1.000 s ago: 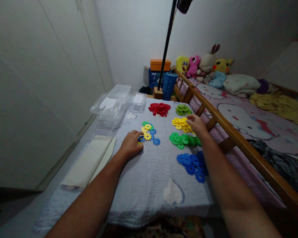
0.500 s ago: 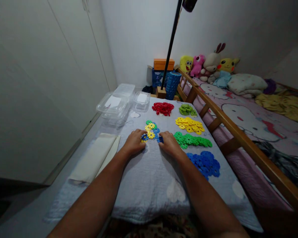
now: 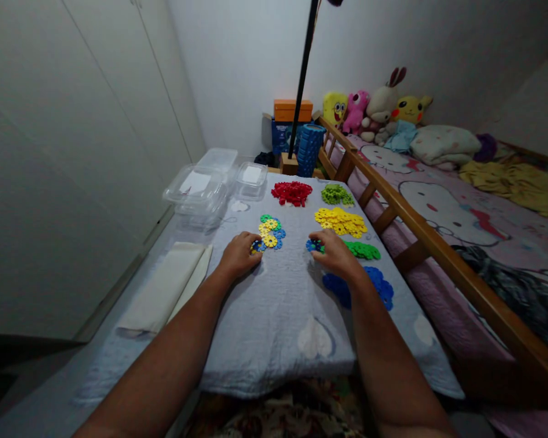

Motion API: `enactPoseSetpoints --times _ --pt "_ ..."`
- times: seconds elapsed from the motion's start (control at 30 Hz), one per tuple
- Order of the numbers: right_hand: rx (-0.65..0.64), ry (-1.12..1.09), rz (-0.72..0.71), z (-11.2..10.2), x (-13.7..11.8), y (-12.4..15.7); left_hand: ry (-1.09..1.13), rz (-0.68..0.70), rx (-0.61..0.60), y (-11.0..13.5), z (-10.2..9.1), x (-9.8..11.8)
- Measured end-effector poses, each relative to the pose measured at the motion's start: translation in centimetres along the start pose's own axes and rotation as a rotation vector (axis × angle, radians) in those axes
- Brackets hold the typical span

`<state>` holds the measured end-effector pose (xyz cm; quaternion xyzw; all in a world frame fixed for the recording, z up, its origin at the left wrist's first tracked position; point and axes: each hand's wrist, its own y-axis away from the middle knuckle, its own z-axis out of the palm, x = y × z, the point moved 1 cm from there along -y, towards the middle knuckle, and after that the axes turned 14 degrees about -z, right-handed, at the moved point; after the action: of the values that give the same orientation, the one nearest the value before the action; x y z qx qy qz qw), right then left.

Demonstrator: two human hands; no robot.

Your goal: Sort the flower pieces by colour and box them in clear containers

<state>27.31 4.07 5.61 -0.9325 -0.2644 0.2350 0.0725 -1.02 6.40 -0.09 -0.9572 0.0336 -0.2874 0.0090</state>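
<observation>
My left hand (image 3: 240, 255) is curled at the left side of a small mixed heap of flower-shaped plastic discs (image 3: 270, 226) in yellow, blue and green. Its fingertips close on blue and yellow discs (image 3: 257, 246) at the heap's edge. To the right, my right hand (image 3: 334, 252) pinches a blue flower-shaped disc (image 3: 314, 245); whether more than one is in its fingers I cannot tell. That hand hovers by the green disc pile (image 3: 364, 250), partly covering it. Nearer to me, the blue disc pile (image 3: 378, 286) lies partly behind my right wrist.
Farther back are a yellow disc pile (image 3: 341, 222), light green pieces (image 3: 337, 194) and red pieces (image 3: 292, 193). Clear plastic containers (image 3: 196, 188) stand at the back left, with folded cloth (image 3: 164, 286) nearer. A wooden bed rail (image 3: 411, 222) runs along the right.
My right hand has moved right, away from the mixed heap, with a blue disc in its fingers. The left hand stays at the heap. The view has shifted slightly.
</observation>
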Motion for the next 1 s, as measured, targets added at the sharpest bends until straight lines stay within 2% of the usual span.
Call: enactPoseSetpoints --times 0.1,0.2,0.3,0.4,0.53,0.83,1.0 --pt "0.045 -0.041 0.081 -3.2 2.1 3.5 -0.004 0.007 0.008 0.0 0.0 -0.1" --pt "0.096 -0.063 0.186 -5.2 3.6 7.4 -0.002 0.009 0.010 0.0 0.0 -0.1" --pt "0.122 -0.096 0.259 -5.9 4.4 10.7 0.018 0.011 0.008 -0.1 0.1 -0.2" --pt "0.120 -0.125 0.250 -5.6 4.6 12.8 0.024 0.011 0.007 -0.3 0.1 -0.3" --pt "0.129 -0.137 0.211 -5.3 4.8 14.0 0.039 0.024 0.010 -0.4 0.2 -0.5" --pt "0.117 -0.086 0.266 -5.1 5.5 14.6 0.069 0.024 0.010 -0.6 0.3 -0.9" --pt "0.199 -0.027 0.281 -6.1 4.7 13.6 0.059 0.017 0.007 -0.7 0.4 -0.9"
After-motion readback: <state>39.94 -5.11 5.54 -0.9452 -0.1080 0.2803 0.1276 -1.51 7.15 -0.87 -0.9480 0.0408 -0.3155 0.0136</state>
